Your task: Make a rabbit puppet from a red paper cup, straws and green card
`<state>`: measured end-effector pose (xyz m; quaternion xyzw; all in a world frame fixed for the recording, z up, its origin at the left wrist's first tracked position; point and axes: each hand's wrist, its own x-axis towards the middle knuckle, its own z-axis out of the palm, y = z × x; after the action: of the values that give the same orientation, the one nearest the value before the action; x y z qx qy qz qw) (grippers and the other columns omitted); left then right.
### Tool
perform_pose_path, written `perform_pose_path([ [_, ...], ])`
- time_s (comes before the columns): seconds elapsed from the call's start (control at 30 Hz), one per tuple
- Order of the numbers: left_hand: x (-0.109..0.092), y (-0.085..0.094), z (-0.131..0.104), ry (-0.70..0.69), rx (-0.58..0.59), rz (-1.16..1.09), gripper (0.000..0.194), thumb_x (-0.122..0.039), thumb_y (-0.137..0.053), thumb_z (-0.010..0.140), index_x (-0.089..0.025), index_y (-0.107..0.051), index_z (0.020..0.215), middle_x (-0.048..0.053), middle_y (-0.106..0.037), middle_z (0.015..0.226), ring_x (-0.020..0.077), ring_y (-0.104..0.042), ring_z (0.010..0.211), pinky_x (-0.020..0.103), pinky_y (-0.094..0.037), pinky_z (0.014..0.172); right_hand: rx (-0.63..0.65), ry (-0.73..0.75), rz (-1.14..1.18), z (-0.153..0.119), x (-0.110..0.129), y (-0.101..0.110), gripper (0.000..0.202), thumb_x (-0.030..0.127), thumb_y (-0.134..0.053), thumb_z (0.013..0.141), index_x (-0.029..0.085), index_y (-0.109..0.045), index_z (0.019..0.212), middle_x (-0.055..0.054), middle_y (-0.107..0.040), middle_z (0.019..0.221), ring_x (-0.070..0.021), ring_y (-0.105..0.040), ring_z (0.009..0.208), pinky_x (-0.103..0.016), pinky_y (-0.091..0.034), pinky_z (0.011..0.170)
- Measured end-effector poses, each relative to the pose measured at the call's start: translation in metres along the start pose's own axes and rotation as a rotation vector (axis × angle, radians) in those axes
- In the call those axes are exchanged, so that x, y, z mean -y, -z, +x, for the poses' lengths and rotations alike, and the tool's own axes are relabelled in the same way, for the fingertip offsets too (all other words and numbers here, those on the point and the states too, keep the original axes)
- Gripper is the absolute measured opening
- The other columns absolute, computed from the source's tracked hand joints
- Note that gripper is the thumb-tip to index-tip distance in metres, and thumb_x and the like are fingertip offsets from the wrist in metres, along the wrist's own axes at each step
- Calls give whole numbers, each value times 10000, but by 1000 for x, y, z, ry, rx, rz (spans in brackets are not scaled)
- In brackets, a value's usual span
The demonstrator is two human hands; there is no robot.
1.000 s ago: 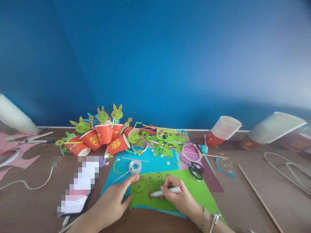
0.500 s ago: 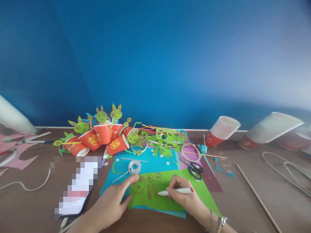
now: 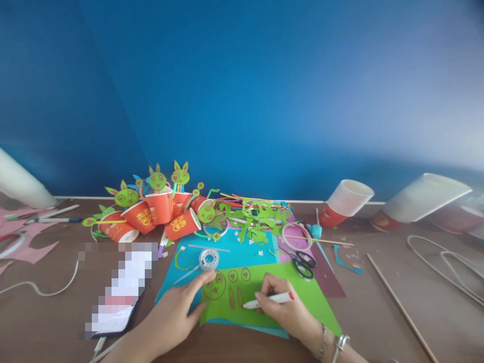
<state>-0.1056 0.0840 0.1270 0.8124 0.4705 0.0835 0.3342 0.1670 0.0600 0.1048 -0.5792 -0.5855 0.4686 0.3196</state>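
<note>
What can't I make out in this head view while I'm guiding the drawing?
All in the head view:
Smartphone screen: masked by pixelation.
Green paper: partly covered by the right hand.
Blue paper: partly covered by the left hand.
White marker tip: too small to tell whether it touches paper.
White cylinder: cut off by the left edge.
Far-right cup: blurred, cut off by the right edge.

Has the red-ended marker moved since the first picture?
Yes. The marker has moved right across the green paper: its tip was at the left long oval, and now it is by the right long oval.
</note>
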Motion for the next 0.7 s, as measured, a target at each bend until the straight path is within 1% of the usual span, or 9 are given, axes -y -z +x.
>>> perform_pose_path([
  [0.13,0,-1,0,5,5,3,599,-154,-468,861,-319,-323,1418,13,-536,1398,204,-512,1273,392,-438,1054,-12,4,-24,0,2,0,239,253,-586,777,228,-416,610,61,-477,508,-113,-421,485,-223,-322,477],
  [0.3,1,-1,0,5,8,7,596,-158,-463,864,-322,-319,1419,12,-527,1407,203,-504,1280,391,-434,1057,-30,13,-26,0,5,-1,227,265,-580,790,227,-435,621,34,-540,540,-130,-445,522,-238,-337,500],
  [0.47,0,0,1,20,21,11,595,-163,-467,863,-302,-318,1422,18,-527,1406,210,-499,1285,407,-423,1066,-45,-9,-22,1,4,-2,226,283,-579,791,220,-444,621,36,-529,548,-119,-414,518,-232,-322,493],
  [0.7,1,-1,1,18,10,-4,591,-168,-466,863,-302,-321,1420,17,-526,1407,207,-502,1282,399,-434,1057,-71,-9,9,2,0,-3,232,311,-582,813,213,-447,652,26,-565,585,-109,-396,522,-231,-311,494],
])
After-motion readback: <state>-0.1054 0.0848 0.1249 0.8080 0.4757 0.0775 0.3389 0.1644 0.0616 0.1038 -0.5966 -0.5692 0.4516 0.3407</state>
